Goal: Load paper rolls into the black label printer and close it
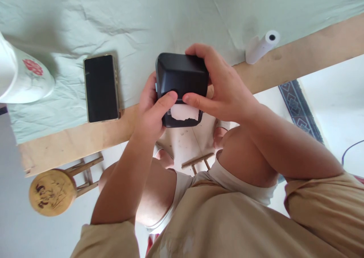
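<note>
Items we count in view:

- One small black box-shaped device (pixel 181 84), a strip of white paper (pixel 184 112) showing at its near face. It is held in the air over the near edge of the table, between both our hands.
- One phone (pixel 101 88), screen dark, lying flat on the pale green cloth (pixel 142 19), just left of the device and apart from it.
- One roll of white paper (pixel 261 46), lying on its side at the cloth's edge, well to the right.
- One white vessel with a red flower print (pixel 24 78), at the far left, partly cut off.
- One round wooden stool (pixel 52 191), on the floor below the wooden table edge (pixel 74 144).

Hands: two, both ours.

- Left hand (pixel 150 112): fingers wrapped around the device's left side, thumb pressed on its front just above the paper.
- Right hand (pixel 224 89): fingers curled over the top and right side, thumb laid along the front, its tip near the left thumb.
</note>
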Action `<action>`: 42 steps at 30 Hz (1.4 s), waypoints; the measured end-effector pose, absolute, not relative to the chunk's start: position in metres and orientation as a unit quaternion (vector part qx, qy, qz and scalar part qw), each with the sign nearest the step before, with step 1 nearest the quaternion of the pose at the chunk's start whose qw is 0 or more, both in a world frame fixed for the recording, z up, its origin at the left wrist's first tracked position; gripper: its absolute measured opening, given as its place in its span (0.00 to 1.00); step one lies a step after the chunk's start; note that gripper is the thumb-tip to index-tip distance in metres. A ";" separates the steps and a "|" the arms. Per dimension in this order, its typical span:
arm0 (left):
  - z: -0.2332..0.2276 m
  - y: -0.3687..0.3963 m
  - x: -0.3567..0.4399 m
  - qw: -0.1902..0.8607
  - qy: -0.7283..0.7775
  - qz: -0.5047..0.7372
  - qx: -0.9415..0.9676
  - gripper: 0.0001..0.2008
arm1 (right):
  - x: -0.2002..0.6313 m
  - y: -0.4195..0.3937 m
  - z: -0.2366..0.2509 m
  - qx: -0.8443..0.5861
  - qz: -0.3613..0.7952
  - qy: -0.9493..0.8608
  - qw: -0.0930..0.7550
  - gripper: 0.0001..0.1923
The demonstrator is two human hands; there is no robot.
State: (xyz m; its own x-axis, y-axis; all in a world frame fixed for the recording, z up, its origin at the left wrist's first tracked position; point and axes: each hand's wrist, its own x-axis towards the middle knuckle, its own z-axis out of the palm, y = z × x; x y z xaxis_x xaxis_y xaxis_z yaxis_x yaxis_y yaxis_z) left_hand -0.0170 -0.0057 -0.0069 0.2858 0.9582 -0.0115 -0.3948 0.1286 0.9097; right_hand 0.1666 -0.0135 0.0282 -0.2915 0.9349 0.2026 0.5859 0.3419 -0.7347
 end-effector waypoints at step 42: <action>-0.004 -0.002 -0.016 0.695 0.326 0.485 0.419 0.17 | 0.175 -0.023 0.035 -0.495 0.226 -0.680 0.492 0.18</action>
State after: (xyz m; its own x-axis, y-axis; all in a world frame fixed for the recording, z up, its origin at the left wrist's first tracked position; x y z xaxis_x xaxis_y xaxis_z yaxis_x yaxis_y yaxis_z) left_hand -0.0162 -0.0017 -0.0035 0.3177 0.9470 -0.0474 -0.4009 0.1795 0.8984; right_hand 0.1749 -0.0235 0.0353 -0.0261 0.8949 0.4456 0.4504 0.4084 -0.7939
